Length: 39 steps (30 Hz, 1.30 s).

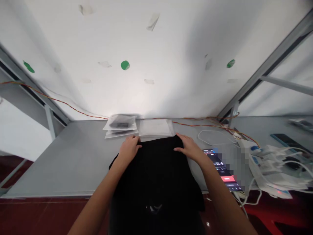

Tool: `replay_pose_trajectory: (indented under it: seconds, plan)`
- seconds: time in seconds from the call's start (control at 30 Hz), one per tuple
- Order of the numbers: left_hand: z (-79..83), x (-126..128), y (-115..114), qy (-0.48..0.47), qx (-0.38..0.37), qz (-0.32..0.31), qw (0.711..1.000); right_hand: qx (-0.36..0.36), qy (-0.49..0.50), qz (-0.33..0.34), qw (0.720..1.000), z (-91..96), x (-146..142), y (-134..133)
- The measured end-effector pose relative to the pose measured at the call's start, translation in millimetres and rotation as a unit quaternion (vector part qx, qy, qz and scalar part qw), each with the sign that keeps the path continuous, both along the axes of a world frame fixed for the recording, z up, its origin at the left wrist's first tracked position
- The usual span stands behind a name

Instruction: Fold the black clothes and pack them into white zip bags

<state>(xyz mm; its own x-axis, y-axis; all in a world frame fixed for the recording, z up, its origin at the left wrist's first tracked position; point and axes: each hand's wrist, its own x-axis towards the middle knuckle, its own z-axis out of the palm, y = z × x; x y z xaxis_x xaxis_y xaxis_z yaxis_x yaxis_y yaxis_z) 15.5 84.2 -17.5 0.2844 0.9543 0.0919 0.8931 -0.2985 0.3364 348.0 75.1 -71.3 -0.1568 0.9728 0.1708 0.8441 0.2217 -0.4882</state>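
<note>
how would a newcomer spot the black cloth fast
Find the grey table below the white panel. Near its middle, the left hand and right hand touch the far edge of the black cloth. It is broad and dark, unlike the pale packets beyond.

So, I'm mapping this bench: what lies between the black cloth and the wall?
In the head view, stacked pale packets, a flat white packet and a red-and-yellow wire lie beyond the black cloth.
</note>
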Motion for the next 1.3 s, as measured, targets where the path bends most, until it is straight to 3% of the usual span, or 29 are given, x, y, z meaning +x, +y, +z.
replay_pose_trajectory:
  seconds: [0.17,0.27,0.37,0.47,0.6,0.7,0.77,0.9,0.97,1.07,1.13,1.23,1.3]
  plan:
    - [12.0,-3.9,-8.5,-0.075,0.032,-0.032,0.996,-0.016,0.074,-0.026,0.997,27.0,-6.5,8.7]
    - [13.7,-6.0,-16.5,-0.147,0.031,-0.03,0.988,-0.014,0.112,-0.017,0.993,44.0,-6.3,-0.9]
    - [12.3,-14.6,-33.4,-0.234,0.077,-0.007,0.969,0.09,0.099,-0.005,0.991,53.0,0.4,-30.2]
    - [7.4,-31.4,-65.2,-0.192,0.135,-0.065,0.97,0.153,0.045,0.028,0.987,46.9,10.3,-74.5]
    - [-5.1,-57.2,-122.6,-0.032,0.12,-0.215,0.969,0.072,-0.028,0.098,0.992,24.0,15.2,-132.3]
    - [-15.4,-71.7,-156.7,0.034,0.111,-0.277,0.954,-0.03,-0.023,0.165,0.986,11.0,9.2,-159.0]
    - [-21.0,-78.6,-167.8,0.052,0.112,-0.299,0.946,-0.087,0.006,0.213,0.973,6.2,5.3,-166.4]
    - [-26.1,-84.7,-169.8,0.015,0.112,-0.298,0.948,-0.124,0.056,0.222,0.966,4.5,8.0,-166.1]
    - [-23.0,-81.8,-166.1,-0.043,0.078,-0.254,0.963,-0.133,0.086,0.195,0.968,8.7,11.1,-163.9]
    - [-8.4,-70.3,-153.8,-0.13,-0.008,-0.12,0.984,-0.148,0.153,0.093,0.973,19.8,9.3,-156.5]
    - [5.7,-61.0,-139.8,-0.155,-0.091,-0.059,0.982,-0.149,0.163,0.038,0.975,26.9,3.3,-145.4]
    - [23.6,-50.3,-118.1,-0.151,-0.184,-0.049,0.97,-0.122,0.126,0.013,0.985,30.1,-6.8,-121.8]
    - [28.3,-46.1,-111.1,-0.136,-0.193,-0.058,0.97,-0.105,0.104,0.006,0.989,26.2,-10.2,-107.1]
